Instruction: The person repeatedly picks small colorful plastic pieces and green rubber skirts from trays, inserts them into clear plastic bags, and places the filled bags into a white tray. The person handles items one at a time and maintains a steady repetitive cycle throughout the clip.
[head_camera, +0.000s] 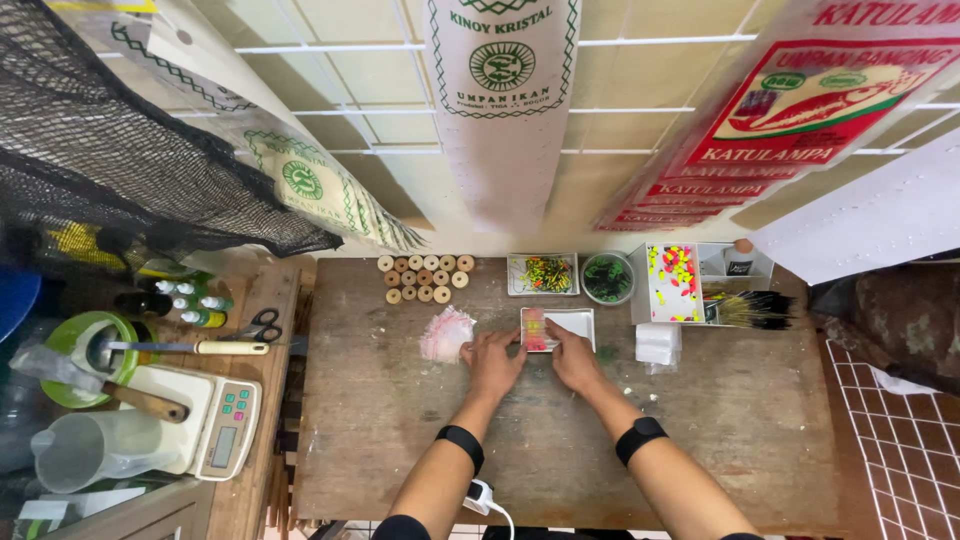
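My left hand (492, 362) and my right hand (573, 358) rest side by side on a worn wooden table (400, 440). Their fingertips meet over a small clear packet of pink and yellow bits (535, 330), which lies at the left end of a shallow white tray (572, 322). Both hands pinch or touch the packet; the exact grip is hidden by the fingers. A loose heap of small clear pink-tinted bags (447, 334) lies just left of my left hand. Both wrists wear black bands.
Wooden spools (427, 278), a tray of coloured tackle (542, 273), a round green tub (607, 278) and a white divided box (690, 280) line the far edge. White packets (657, 345) sit right. A scale (215, 425), scissors (260, 326) and jug (90, 450) stand left.
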